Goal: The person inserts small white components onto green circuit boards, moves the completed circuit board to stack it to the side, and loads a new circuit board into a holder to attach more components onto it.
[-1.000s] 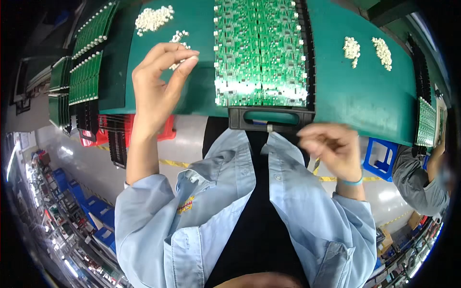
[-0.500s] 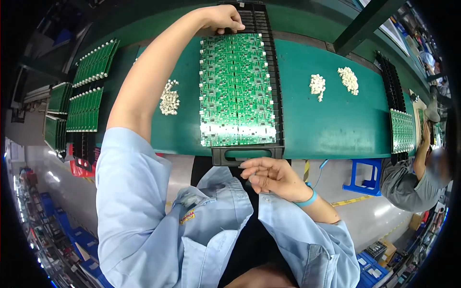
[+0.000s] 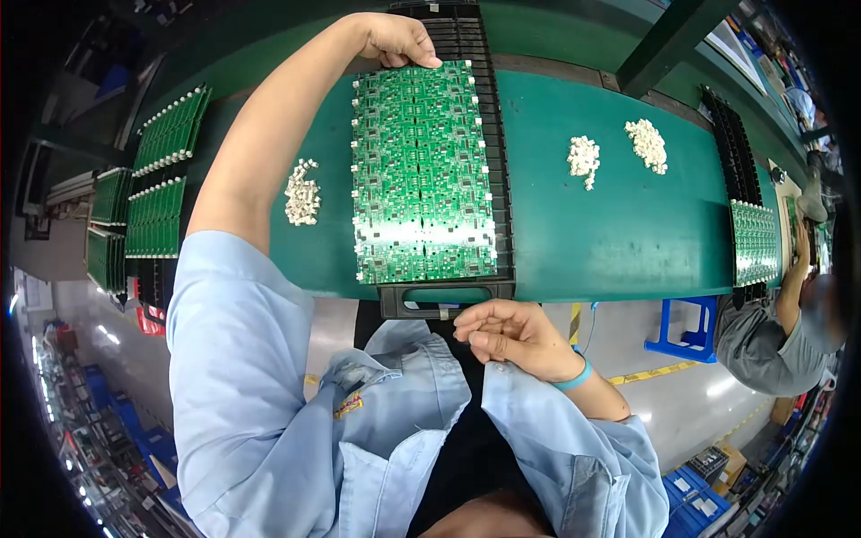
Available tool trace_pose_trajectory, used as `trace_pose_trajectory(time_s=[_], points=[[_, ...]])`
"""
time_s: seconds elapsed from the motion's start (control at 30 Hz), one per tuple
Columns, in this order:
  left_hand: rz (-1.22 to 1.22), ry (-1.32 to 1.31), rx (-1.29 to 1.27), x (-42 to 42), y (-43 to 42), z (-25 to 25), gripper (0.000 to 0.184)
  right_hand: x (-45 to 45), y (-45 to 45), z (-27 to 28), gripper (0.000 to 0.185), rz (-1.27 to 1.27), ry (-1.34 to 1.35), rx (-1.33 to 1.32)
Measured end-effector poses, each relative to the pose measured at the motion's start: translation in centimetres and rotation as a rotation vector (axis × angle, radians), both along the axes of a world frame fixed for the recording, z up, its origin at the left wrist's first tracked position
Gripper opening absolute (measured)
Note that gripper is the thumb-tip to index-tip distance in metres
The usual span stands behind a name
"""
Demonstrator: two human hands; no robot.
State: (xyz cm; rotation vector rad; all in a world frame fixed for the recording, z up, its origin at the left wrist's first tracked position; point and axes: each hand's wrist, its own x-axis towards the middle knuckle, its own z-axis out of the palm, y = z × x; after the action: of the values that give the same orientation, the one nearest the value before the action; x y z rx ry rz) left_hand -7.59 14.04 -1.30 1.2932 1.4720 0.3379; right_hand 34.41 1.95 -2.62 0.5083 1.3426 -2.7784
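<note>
Presently, the green table (image 3: 619, 247) runs across our view. Change: the left arm (image 3: 269, 148), bent over the table's left side a second ago, now stretches to the far end; we judge that attention has passed from the loose pieces to the board's far edge. We see the black rack (image 3: 500, 206) under the circuit board (image 3: 421, 170), a strip of it bare on the right. Board: flat, parts upward, mid-table; long axis points away from the wearer, near end just short of the rack's handle (image 3: 421, 314). Left hand (image 3: 395, 39): thumb and fingers together at the far edge; any grip, we cannot tell. Right hand (image 3: 520, 339): loosely curled beside the handle, contents hidden. Smallest: white pieces (image 3: 302, 197) heaped near the left arm.
</note>
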Motion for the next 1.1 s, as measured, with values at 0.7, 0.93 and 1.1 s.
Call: trace_pose_trajectory(time_s=[0.7,0.93,1.1], points=[[0.313,-0.168,0.026,4.7,1.3,6.3,0.012,0.7,-0.1,3.8,0.018,-0.470,-0.002,-0.004],[0.288,-0.137,0.073,9.7,2.0,8.4,0.017,3.3,1.8,3.3,0.011,-0.734,0.101,0.096],[0.231,-0.169,0.069,12.8,3.5,7.5,0.024,8.1,5.0,3.1,0.003,-0.967,0.110,0.171]])
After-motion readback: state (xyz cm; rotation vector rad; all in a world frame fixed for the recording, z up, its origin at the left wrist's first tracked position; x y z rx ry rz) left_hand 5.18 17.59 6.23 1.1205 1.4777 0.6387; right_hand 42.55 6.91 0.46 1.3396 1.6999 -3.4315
